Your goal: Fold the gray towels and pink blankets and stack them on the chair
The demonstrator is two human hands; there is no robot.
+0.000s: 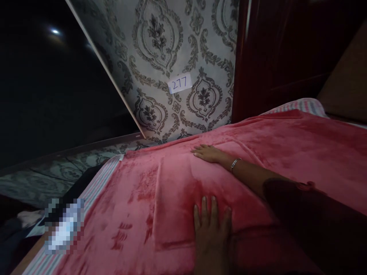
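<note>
A folded piece of pink plush fabric (174, 198) lies flat on a larger pink plush blanket (123, 206). My left hand (211, 229) comes in from the bottom and rests palm down on the folded piece, fingers spread. Farther up, my right hand (208, 152) lies flat near the far edge of that same piece, its fingers stretched to the left. A silver bracelet (235, 164) circles the right wrist, below a dark sleeve (304, 214). Neither hand grips anything. The lower right part of the fabric is in shadow and partly hidden by my arm.
A striped sheet (99, 187) shows under the blanket's left edge. Patterned wallpaper (157, 34) with a paper label (180, 83) reading 277 stands behind. A large dark screen (57, 84) is at the left, dark red wooden panelling (275, 57) at the right. A blurred-out patch covers something at lower left.
</note>
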